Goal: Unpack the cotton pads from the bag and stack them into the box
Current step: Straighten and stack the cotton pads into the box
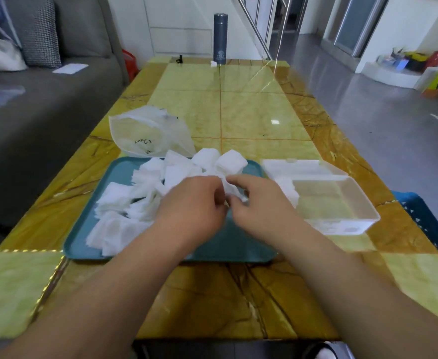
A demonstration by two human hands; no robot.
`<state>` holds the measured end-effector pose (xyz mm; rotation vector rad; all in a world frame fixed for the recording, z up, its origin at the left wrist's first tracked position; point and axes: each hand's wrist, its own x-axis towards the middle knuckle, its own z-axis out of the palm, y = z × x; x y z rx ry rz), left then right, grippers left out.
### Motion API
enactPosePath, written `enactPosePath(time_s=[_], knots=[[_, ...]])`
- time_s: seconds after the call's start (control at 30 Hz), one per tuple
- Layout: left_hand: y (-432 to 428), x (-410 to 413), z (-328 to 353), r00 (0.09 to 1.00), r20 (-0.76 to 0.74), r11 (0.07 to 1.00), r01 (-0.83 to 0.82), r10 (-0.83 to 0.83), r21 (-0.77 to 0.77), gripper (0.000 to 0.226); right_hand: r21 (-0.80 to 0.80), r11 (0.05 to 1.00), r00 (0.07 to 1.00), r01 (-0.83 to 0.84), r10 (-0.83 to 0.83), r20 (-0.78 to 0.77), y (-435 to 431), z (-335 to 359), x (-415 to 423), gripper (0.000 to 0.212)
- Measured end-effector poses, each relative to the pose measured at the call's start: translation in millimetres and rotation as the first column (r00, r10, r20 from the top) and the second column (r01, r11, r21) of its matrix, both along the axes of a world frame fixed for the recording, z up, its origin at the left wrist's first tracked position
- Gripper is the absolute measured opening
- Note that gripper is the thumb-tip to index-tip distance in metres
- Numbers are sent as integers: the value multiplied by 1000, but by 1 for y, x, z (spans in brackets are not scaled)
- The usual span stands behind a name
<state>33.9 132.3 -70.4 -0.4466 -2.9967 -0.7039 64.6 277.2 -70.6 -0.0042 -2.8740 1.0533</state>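
Head | left hand (pixel 194 206) and right hand (pixel 259 206): fingers curled, pinching cotton pads (pixel 232 190) above tray (pixel 160 251)

The table (pixel 251 112) has a glossy top patterned in yellow-green and amber stone. A teal tray (pixel 238 250) lies on it directly beneath the left grip (pixel 194 203) and the right grip (pixel 259 203). A clear box (pixel 365 216) sits just right of the right grip, its lid (pixel 295 167) folded open behind it. A translucent bag (pixel 145 130) lies beyond the left grip, at the tray's far rim. Far beyond both grips stands a dark flask (pixel 220 38), upright, with a small white object (pixel 213 63) beside it and a small black object (pixel 178 59) further left.
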Motion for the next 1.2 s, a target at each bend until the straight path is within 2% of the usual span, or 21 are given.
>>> enactPosePath(time_s=[0.07, 0.13, 0.2, 0.27, 0.4, 0.47, 0.53, 0.6, 0.67, 0.77, 0.83, 0.93, 1.03, 1.1, 1.2], knots=[[-16, -11, 3, 991, -103, 996, -78, 81, 34, 10, 32, 998, 997, 52, -53, 47, -8, -9, -13, 29], [-30, -20, 0, 983, -147, 994, -111, 108, -7, 26, 58, 993, 991, 102, -106, 77, -12, -17, -26, 18], [-37, -27, -6, 984, -163, 991, -94, 78, -93, 46, 74, 989, 986, 129, -136, 96, -15, -23, -36, 17], [-39, -35, -13, 990, -140, 985, -50, 27, -167, 56, 94, 985, 984, 144, -152, 96, -18, -26, -43, 18], [-34, -44, -20, 996, -92, 975, -28, 8, -220, 49, 24, 988, 984, 154, -156, 89, -15, -31, -49, 21], [-31, -47, -20, 994, -106, 973, -61, 38, -221, 45, -26, 988, 986, 154, -151, 73, -12, -34, -48, 11], [-25, -47, -19, 987, -159, 980, -62, 32, -190, 51, -65, 988, 989, 141, -138, 56, -9, -33, -46, 3], [-17, -45, -21, 985, -167, 986, 13, -41, -169, 63, -102, 989, 993, 103, -97, 64, -6, -31, -42, 12], [-9, -46, -23, 990, -111, 978, 69, -92, -196, 69, -128, 989, 994, 74, -64, 84, -5, -28, -38, 20], [-3, -50, -26, 992, -80, 976, 76, -94, -205, 54, -204, 976, 992, 75, -52, 117, -2, -23, -31, 21], [-3, -50, -28, 990, -121, 992, 54, -68, -114, 38, -309, 943, 986, 122, -79, 150, 1, -18, -26, 12], [-9, -45, -25, 977, -209, 995, 61, -44, 75, 20, -512, 831, 964, 220, -106, 244, 4, -8, -19, 25], [-18, -36, -11, 953, -302, 983, 84, -30, 166, 12, -633, 726, 952, 268, -100, 289, 9, -3, -16, 28], [-23, -25, -1, 969, -248, 976, 58, -4, 211, 8, -694, 661, 947, 285, -82, 311, 13, 0, -13, 35], [-29, -9, 3, 994, -111, 960, 50, -20, 274, 5, -743, 617, 954, 257, -42, 296, 19, -1, -7, 45]])
